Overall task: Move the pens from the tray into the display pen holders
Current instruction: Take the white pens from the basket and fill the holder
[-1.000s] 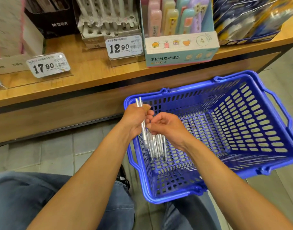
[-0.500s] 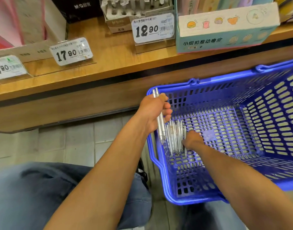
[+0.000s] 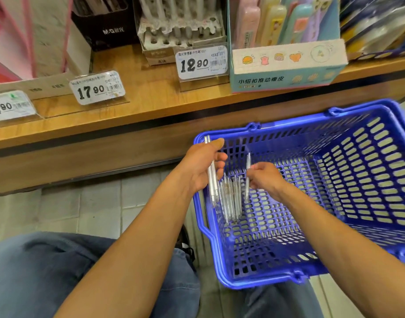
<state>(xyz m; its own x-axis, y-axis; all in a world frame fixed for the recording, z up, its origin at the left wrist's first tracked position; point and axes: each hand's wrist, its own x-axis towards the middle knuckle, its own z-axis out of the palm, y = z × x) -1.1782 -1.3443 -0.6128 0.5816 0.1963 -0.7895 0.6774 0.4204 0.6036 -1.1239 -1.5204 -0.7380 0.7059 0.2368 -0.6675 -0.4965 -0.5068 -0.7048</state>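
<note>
Two price tags (image 3: 202, 63) read 12.90, another (image 3: 97, 88) 17.90.

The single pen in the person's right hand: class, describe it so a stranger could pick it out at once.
Find the blue basket on the floor below the wooden shelf. Over its near-left corner, the right hand pinches one clear pen upright. It stands alone, apart from the pair of pens gripped in the left hand and the loose bundle lying in the basket between them.
</note>
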